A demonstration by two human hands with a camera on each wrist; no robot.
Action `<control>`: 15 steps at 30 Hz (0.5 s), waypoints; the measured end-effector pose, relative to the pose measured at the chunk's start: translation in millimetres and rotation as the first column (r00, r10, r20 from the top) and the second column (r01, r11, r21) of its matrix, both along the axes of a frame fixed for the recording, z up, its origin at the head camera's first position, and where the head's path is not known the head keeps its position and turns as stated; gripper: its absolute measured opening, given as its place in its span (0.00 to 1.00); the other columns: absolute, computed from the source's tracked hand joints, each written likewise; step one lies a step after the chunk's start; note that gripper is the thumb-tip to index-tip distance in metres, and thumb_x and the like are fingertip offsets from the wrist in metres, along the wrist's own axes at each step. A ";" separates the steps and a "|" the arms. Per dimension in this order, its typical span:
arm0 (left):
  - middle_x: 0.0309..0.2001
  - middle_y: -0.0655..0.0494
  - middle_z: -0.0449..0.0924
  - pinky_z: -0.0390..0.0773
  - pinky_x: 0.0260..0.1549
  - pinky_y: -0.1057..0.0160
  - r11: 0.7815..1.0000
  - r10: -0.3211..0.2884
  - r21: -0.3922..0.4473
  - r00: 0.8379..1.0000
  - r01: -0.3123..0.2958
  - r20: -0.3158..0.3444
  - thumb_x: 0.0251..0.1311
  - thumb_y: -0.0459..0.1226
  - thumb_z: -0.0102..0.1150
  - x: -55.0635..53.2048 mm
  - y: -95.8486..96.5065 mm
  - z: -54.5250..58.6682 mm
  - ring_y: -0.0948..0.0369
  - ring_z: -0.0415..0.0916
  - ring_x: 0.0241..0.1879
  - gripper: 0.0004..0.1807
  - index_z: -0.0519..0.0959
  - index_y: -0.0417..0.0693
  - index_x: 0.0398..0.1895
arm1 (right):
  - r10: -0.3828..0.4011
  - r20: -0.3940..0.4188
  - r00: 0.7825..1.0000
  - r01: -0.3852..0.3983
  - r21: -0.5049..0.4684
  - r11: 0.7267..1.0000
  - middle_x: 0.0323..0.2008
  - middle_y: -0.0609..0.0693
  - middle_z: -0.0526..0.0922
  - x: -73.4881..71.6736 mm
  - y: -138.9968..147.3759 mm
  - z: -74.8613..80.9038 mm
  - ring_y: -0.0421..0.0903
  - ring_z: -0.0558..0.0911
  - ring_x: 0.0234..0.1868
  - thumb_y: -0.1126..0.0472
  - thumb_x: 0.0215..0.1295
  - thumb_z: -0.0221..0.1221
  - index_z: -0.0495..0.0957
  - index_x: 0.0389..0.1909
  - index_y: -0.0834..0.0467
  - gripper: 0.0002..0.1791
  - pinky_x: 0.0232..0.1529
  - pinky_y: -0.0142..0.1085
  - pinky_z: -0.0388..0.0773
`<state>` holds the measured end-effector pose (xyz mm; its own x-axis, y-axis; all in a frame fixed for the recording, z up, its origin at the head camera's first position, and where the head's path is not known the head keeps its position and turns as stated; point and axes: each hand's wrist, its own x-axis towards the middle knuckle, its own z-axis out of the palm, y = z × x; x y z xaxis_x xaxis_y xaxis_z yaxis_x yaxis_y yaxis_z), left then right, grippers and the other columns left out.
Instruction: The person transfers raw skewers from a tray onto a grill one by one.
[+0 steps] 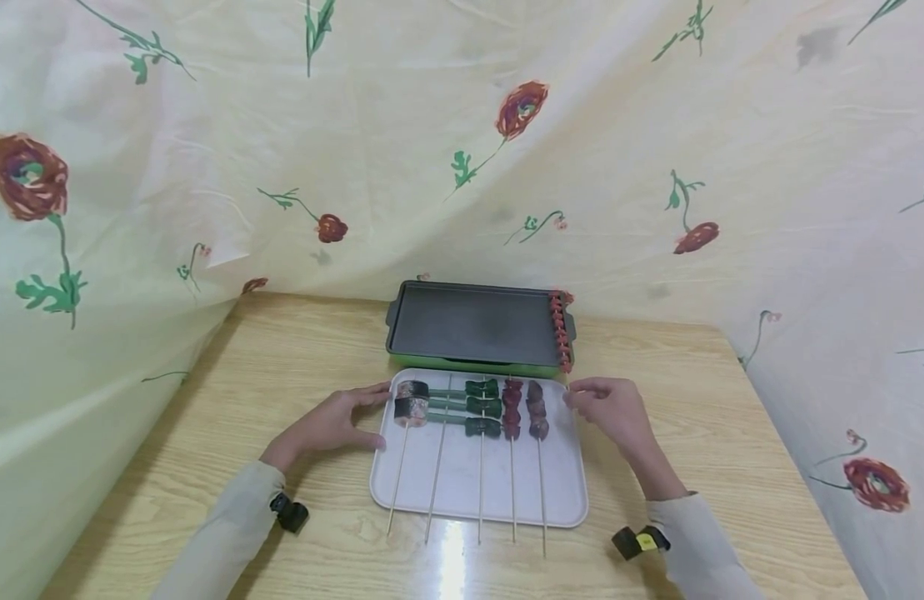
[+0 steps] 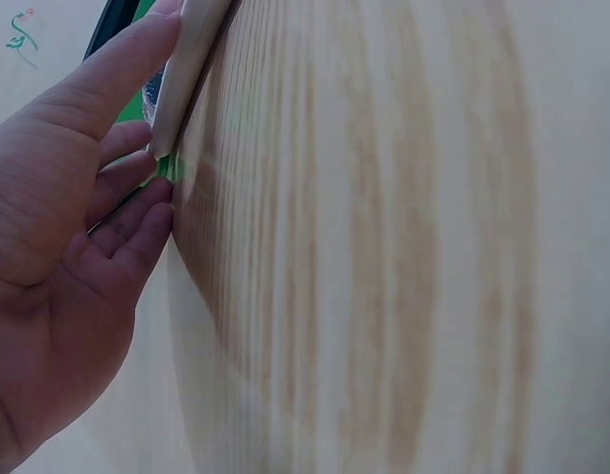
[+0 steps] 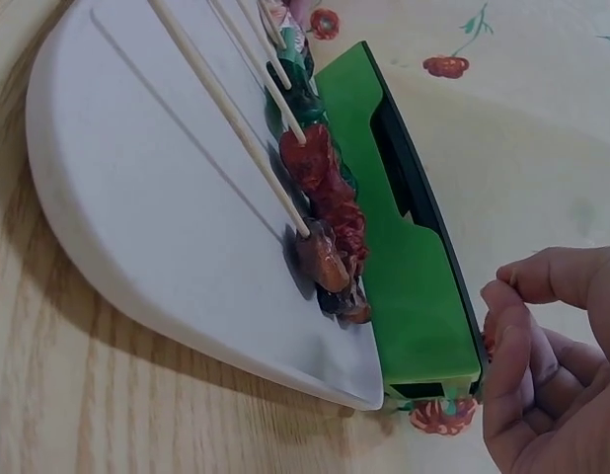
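In the head view my right hand (image 1: 611,410) is at the grill's front right corner. Thumb and forefinger pinch the stick end of a skewer with small red pieces (image 1: 560,329), which lies along the right edge of a black-topped griddle (image 1: 472,325). The pinching fingertips (image 3: 504,281) show in the right wrist view. My left hand (image 1: 334,425) rests at the left edge of a white tray (image 1: 454,479), its fingers loosely extended. Seen from the left wrist, the thumb (image 2: 137,59) lies along the tray's rim.
On the tray lie several skewers: pink pieces with dark bands (image 1: 411,410), green pieces (image 1: 482,407), dark red meat (image 1: 511,408) and brown meat (image 1: 536,410). Their sticks overhang the tray's front rim. A flowered cloth (image 1: 402,150) hangs behind the wooden table (image 1: 312,350).
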<state>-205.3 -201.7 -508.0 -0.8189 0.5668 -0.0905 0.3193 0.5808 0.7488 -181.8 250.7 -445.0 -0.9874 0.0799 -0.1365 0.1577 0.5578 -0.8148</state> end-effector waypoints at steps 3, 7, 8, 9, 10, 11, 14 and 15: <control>0.79 0.57 0.58 0.57 0.76 0.46 1.000 -0.001 -0.009 1.000 0.001 0.001 0.50 0.56 0.77 -0.7 0.2 -0.4 0.50 0.52 0.79 0.50 0.68 0.48 0.75 | -0.001 -0.016 1.000 0.001 -0.022 1.000 0.36 0.55 0.90 2.3 1.5 1.5 0.52 0.86 0.36 0.54 0.67 0.66 0.85 0.52 0.66 0.20 0.36 0.41 0.86; 0.79 0.58 0.59 0.58 0.76 0.46 1.000 0.004 -0.011 1.000 -0.004 0.004 0.49 0.56 0.77 -0.5 0.2 -0.4 0.50 0.53 0.79 0.50 0.69 0.48 0.75 | -0.004 -0.032 0.999 0.004 -0.022 1.000 0.42 0.57 0.90 7.9 4.4 6.7 0.55 0.87 0.39 0.48 0.69 0.65 0.84 0.55 0.64 0.25 0.39 0.43 0.88; 0.79 0.57 0.59 0.58 0.75 0.45 1.000 0.002 -0.007 1.000 -0.002 0.001 0.49 0.56 0.77 -0.3 0.2 -0.3 0.50 0.53 0.79 0.50 0.69 0.48 0.75 | -0.003 -0.034 0.999 0.002 -0.008 1.000 0.43 0.58 0.90 9.8 5.3 8.8 0.55 0.87 0.40 0.47 0.69 0.65 0.83 0.56 0.64 0.26 0.39 0.43 0.88; 0.79 0.57 0.59 0.58 0.75 0.45 1.000 0.003 -0.005 1.000 -0.003 0.002 0.49 0.56 0.77 -0.1 0.2 -0.1 0.50 0.53 0.79 0.50 0.69 0.48 0.75 | -0.001 -0.037 0.999 0.002 0.011 1.000 0.44 0.58 0.89 12.0 6.3 11.2 0.55 0.87 0.40 0.45 0.69 0.64 0.83 0.57 0.63 0.27 0.40 0.44 0.88; 0.79 0.57 0.59 0.58 0.75 0.45 1.000 0.002 -0.002 1.000 -0.002 0.002 0.49 0.56 0.77 0.2 0.2 0.1 0.49 0.53 0.78 0.50 0.69 0.48 0.75 | 0.001 -0.040 0.999 0.000 0.029 1.000 0.46 0.59 0.89 14.5 7.3 13.9 0.56 0.87 0.41 0.43 0.70 0.63 0.82 0.57 0.62 0.28 0.39 0.43 0.87; 0.79 0.56 0.59 0.58 0.75 0.44 1.000 -0.003 0.003 1.000 0.003 -0.002 0.49 0.55 0.77 0.6 0.3 0.3 0.48 0.53 0.78 0.50 0.69 0.47 0.75 | 0.005 -0.045 0.999 -0.003 0.046 0.999 0.46 0.59 0.89 17.0 8.4 16.4 0.56 0.87 0.42 0.42 0.70 0.63 0.82 0.58 0.62 0.29 0.39 0.42 0.87; 0.79 0.56 0.59 0.58 0.75 0.45 1.000 -0.003 0.001 1.000 0.003 -0.006 0.50 0.55 0.77 1.0 0.2 0.6 0.49 0.53 0.78 0.50 0.68 0.47 0.75 | 0.025 -0.067 0.997 -0.018 0.097 0.995 0.48 0.59 0.88 27.1 11.1 24.5 0.52 0.87 0.42 0.39 0.69 0.62 0.82 0.60 0.61 0.31 0.37 0.38 0.85; 0.79 0.57 0.58 0.58 0.75 0.45 1.000 -0.003 -0.002 1.000 0.003 -0.007 0.50 0.55 0.77 0.9 0.1 0.6 0.49 0.52 0.78 0.50 0.68 0.47 0.75 | 0.030 -0.078 0.997 -0.022 0.106 0.994 0.48 0.58 0.88 30.9 11.8 27.1 0.51 0.87 0.42 0.39 0.69 0.62 0.82 0.60 0.61 0.32 0.37 0.37 0.84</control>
